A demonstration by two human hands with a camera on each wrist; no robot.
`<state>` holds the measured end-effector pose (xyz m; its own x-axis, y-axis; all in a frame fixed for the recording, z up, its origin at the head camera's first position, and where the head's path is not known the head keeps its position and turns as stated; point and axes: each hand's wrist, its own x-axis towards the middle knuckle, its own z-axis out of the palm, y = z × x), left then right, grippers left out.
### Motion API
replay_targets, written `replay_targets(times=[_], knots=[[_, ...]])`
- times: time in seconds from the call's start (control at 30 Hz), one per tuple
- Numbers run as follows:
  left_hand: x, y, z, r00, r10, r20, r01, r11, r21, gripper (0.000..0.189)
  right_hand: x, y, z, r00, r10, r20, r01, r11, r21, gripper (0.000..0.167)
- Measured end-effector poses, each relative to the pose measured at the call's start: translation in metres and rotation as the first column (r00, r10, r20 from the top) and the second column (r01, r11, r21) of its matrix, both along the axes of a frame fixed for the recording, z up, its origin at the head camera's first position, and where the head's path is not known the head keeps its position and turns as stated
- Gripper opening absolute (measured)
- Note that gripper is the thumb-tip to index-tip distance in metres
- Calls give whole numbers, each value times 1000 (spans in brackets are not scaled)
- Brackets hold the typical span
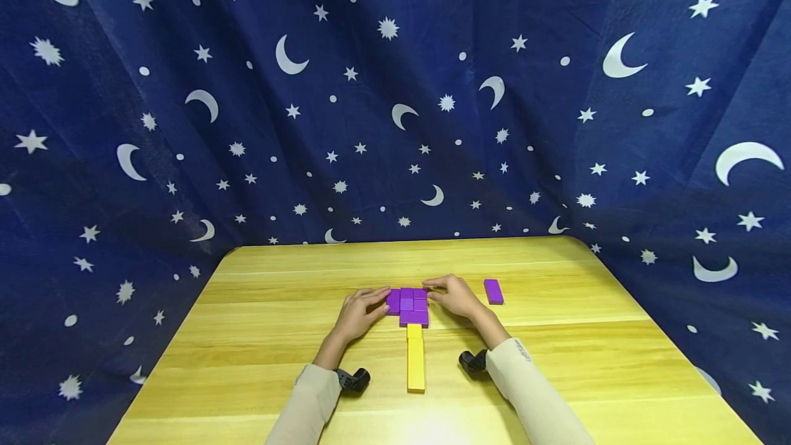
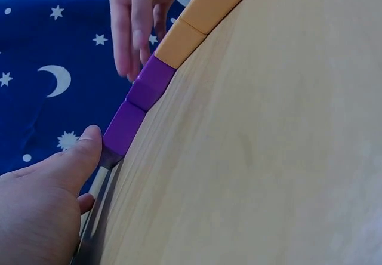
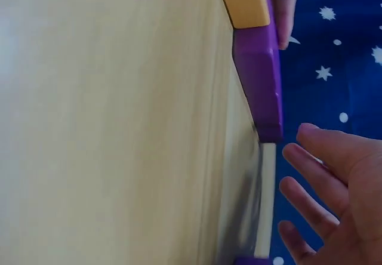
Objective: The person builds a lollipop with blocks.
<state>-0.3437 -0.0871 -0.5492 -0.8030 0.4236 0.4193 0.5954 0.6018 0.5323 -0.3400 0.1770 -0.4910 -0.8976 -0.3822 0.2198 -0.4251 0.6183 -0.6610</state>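
Note:
Flat purple blocks (image 1: 406, 304) lie side by side in a cluster near the middle of the table. A line of yellow blocks (image 1: 416, 362) runs from the cluster toward the front. My left hand (image 1: 358, 313) is at the cluster's left side, its thumb tip touching the end of a purple block (image 2: 124, 128) in the left wrist view. On the opposite side, my right hand (image 1: 456, 296) has its fingertips right at the cluster's right edge. Its fingers (image 3: 322, 178) are spread with nothing between them in the right wrist view.
A single purple block (image 1: 494, 292) lies to the right of my right hand. Wood-grain table top (image 1: 278, 335) surrounds the blocks. A dark blue curtain (image 1: 371, 88) with moons and stars hangs behind the table and down both sides.

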Motion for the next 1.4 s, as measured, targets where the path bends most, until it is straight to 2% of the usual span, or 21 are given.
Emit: replay_targets(times=[0.3, 0.57, 0.77, 0.9, 1.13, 1.27, 1.4], knots=[[0, 0, -1, 1000, -2, -7, 2, 1000, 7, 43, 22, 26, 7, 985, -167, -32, 166, 986, -30, 39], [0, 2, 0, 1000, -16, -27, 16, 1000, 9, 42, 38, 58, 2, 974, -203, -101, 205, 979, 11, 38], [-1, 1, 0, 1000, -8, -21, 8, 1000, 9, 42, 47, 68, -5, 973, -213, -85, 217, 976, 38, 37], [0, 1, 0, 1000, -9, -14, 10, 1000, 14, 42, 49, 71, -9, 972, -227, -67, 230, 973, 35, 36], [0, 2, 0, 999, 0, -39, 0, 1000, 4, 41, 48, 73, -14, 965, -253, -69, 256, 966, 39, 34], [-1, 2, -1, 999, -3, -39, 3, 1000, 10, 41, 46, 66, -13, 961, -264, -88, 265, 964, -1, 34], [-2, 1, -2, 1000, -5, -30, 6, 1000, 14, 42, 39, 52, -13, 958, -277, -74, 274, 961, -39, 34]])
